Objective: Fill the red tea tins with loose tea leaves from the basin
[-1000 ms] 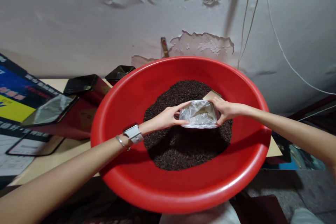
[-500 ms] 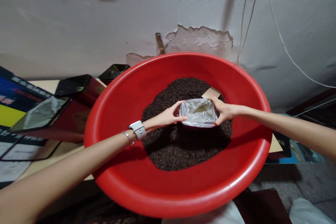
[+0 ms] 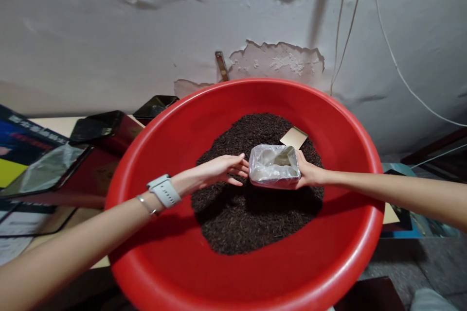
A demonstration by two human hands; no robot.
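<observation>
A large red basin point(image 3: 339, 121) holds a heap of dark loose tea leaves point(image 3: 251, 209). On the heap stands a small red box lined with a clear plastic bag point(image 3: 274, 165), mouth up. My right hand point(image 3: 308, 172) grips the box's right side. Just left of the box, my left hand point(image 3: 222, 169) lies over the leaves with its fingers stretched out and nothing in them. A white watch and a thin bracelet sit on my left wrist. A small tan card point(image 3: 294, 137) lies on the leaves behind the box.
Several dark red tins point(image 3: 98, 131) with bag linings stand on the table at the left, beside printed sheets point(image 3: 14, 146). A peeling wall point(image 3: 233, 19) with hanging cords point(image 3: 343, 29) rises close behind the basin.
My left hand has let go of the bag's left edge and now lies open beside the box. The box sits lower on the heap, held by my right hand alone.
</observation>
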